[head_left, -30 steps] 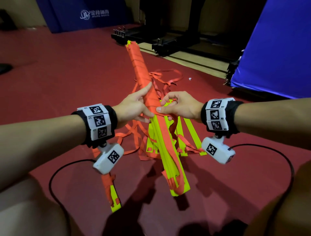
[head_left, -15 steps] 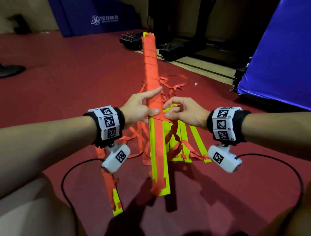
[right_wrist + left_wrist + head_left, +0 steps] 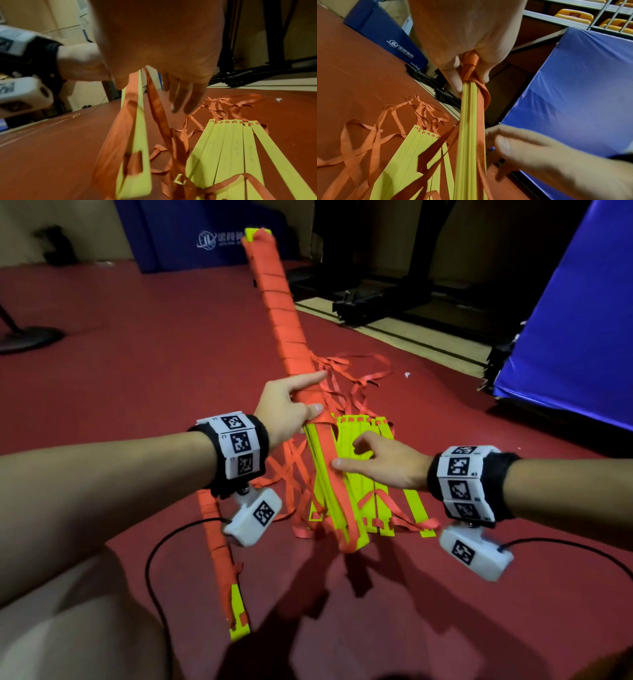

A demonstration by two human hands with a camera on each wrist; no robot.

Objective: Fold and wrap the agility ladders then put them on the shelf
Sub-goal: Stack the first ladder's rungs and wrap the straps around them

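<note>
Wrapping is the step in hand, by my judgement: the left hand [image 3: 286, 414] is gripping the half-bound ladder bundle [image 3: 320, 463] at the edge of the finished orange winding, thumb and fingers curled round it while the index finger is pointing along it. The wound upper part [image 3: 277, 299] is rising away from the person, and the bare yellow rungs are hanging below the grip. The right hand [image 3: 383, 465] is spread, fingers relaxed and holding nothing, hovering beside the bundle; the right wrist view is showing a loose orange strap [image 3: 157, 112] dangling just under its fingers.

To do this well, the left grip is best kept pinching right on the last turn, so the winding is not slackening while the right hand is fetching the strap. The strap should be going on flat, each turn overlapping the one before and pulled snug, since the thin rungs are looking free to fan apart. Webbing twists readily, so a check for twists before each pass seems wise.

A second ladder's unfolded rungs [image 3: 366, 460] are lying side by side on the red floor [image 3: 137, 378] under the right hand, with tangled orange straps [image 3: 346, 378] beyond them; catching one of those by mistake is the risk. Another wrapped bundle [image 3: 219, 546] is lying on the floor by the left wrist. No shelf is visible in the head view.
</note>
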